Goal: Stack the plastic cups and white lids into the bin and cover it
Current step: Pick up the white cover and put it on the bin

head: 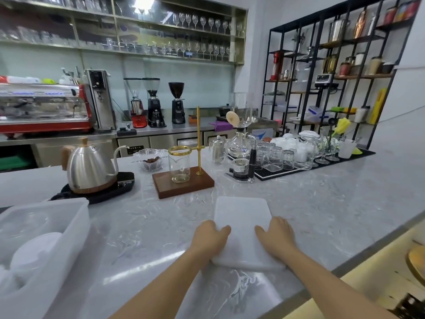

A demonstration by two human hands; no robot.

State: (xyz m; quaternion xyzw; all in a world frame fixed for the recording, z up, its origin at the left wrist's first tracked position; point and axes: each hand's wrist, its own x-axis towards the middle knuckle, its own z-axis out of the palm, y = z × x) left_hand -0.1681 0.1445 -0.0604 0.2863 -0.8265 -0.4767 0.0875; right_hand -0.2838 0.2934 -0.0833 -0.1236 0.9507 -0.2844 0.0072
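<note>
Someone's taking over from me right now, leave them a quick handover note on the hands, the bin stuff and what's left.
Left hand and right hand: both grip the near end of the flat white bin cover, which lies on the counter.
The bin sits at the left, uncovered, with white lids already inside.
Left: lift the cover onto the bin and press it down.

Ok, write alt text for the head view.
Both hands, left hand and right hand, grip the near sides of a white bin lid lying flat on the marble counter. The open translucent bin sits at left.
</note>
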